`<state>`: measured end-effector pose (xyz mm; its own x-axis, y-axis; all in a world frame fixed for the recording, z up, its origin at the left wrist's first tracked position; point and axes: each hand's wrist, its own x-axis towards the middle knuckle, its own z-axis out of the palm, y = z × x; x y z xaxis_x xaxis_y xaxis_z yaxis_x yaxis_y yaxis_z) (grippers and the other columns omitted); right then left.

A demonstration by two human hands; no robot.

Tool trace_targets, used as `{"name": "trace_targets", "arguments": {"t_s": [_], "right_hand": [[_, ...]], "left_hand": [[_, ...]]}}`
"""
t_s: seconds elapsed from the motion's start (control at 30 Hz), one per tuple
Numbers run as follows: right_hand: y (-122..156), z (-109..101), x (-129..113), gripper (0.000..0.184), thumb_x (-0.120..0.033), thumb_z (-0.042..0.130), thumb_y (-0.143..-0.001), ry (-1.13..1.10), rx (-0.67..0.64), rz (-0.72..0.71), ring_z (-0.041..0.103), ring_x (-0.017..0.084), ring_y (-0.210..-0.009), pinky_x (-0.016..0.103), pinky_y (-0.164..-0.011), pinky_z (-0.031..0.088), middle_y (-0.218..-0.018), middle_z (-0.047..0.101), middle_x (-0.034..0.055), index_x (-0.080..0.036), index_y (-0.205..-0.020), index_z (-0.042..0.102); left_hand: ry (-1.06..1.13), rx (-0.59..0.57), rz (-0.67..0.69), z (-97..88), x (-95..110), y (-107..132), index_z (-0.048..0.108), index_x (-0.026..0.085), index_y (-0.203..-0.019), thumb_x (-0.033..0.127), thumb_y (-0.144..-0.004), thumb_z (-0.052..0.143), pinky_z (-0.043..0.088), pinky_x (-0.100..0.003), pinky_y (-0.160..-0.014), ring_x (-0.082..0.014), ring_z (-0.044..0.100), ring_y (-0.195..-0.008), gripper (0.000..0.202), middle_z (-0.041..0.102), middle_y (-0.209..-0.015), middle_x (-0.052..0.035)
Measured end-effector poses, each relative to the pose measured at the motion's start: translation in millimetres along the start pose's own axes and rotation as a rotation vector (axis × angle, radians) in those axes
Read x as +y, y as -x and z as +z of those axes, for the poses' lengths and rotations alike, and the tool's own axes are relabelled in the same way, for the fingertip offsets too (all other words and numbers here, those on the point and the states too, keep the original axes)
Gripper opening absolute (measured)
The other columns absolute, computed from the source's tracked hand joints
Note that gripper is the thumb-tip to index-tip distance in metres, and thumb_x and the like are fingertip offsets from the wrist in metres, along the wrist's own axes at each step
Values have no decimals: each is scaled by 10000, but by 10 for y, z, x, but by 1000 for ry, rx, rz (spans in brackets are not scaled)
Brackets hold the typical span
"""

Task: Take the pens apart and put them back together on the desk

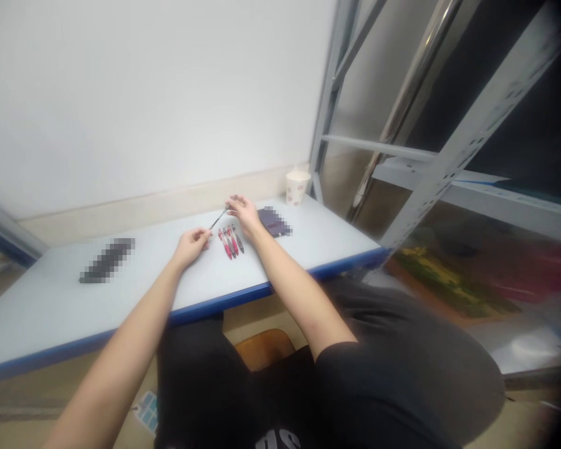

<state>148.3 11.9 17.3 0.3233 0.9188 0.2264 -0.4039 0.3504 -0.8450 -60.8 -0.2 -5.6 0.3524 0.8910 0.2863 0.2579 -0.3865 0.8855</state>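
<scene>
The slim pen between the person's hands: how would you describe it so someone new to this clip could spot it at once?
On the white, blue-edged table against the wall, look to the middle. The slim pen spans the gap between the left hand and right hand. Unlike the row of pink pens lying just below, it is raised off the tabletop.

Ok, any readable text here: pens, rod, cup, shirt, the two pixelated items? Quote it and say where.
Shirt: white letters, cut off by the frame, unreadable.
Pens: any print too small to read.
Thin rod: none seen.
Cup: pattern only, no text seen.
Pixelated items: blurred out, unreadable.
</scene>
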Motion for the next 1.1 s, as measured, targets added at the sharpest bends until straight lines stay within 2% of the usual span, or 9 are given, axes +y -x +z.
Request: {"name": "trace_targets", "arguments": {"t_s": [0.13,0.87,1.1], "right_hand": [[-4,-2,-5,258,-238,809,-810,3,-7,4,712,147,-921,248,-779,562,-939,761,35,-208,-1007,646],[-12,-32,-44,221,-193,774,-830,9,-26,-9,705,128,-843,228,-738,550,-869,744,8,-204,-1020,662],[3,-46,-43,280,-247,816,-798,-9,-73,3,709,136,-868,239,-745,553,-935,766,28,-207,-1020,650]], "left_hand": [[3,-2,-7,3,-9,-5,737,172,-829,738,-696,775,486,-302,-630,-174,607,-564,583,653,-586,-21],[13,-17,-22,-12,48,13,727,180,-828,716,-701,790,513,-312,-646,-181,607,-590,555,634,-598,-17],[10,-14,-15,-12,58,13,735,173,-819,714,-693,796,510,-303,-636,-178,612,-587,559,651,-599,-26]]}}
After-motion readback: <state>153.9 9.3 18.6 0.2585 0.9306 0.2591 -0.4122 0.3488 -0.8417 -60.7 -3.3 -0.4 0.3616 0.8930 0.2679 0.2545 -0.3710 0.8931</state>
